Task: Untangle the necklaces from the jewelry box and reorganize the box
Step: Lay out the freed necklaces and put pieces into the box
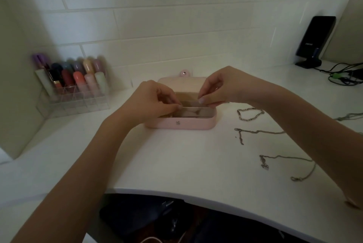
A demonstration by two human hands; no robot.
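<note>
the pink jewelry box (pixel 180 123) is set on the white desk (pixel 176 160), about mid-desk and near the back wall, with its lid (pixel 181 83) thrown back and its snap tab standing above the rear edge. its walls are rounded at the corners, a small metal snap is seen on the front face, and the inside is lined in a pale, shadowed fabric; something light lies at the bottom, too dim to be named.

three chains are already laid out on the desk to the right of the box, well apart from one another — a beaded necklace (pixel 250 114) nearest the box, a thin chain (pixel 255 132) below it, and a longer chain with a clasp (pixel 290 164) nearest the desk's front edge. these are judged to be untangled, so a good part of the work appears done; what is left is whatever remains inside, and the putting back in order.

over the open box the left hand (pixel 155 101) is held with fingers curled and thumb pressed to fingertip, and the right hand (pixel 218 88) likewise pinches downward. something fine seems to be pinched between them, though no chain can be made out.

further out, a clear organizer of lipsticks (pixel 72 83) stands at the left, and a dark speaker (pixel 314 41) with cables at the far right.
</note>
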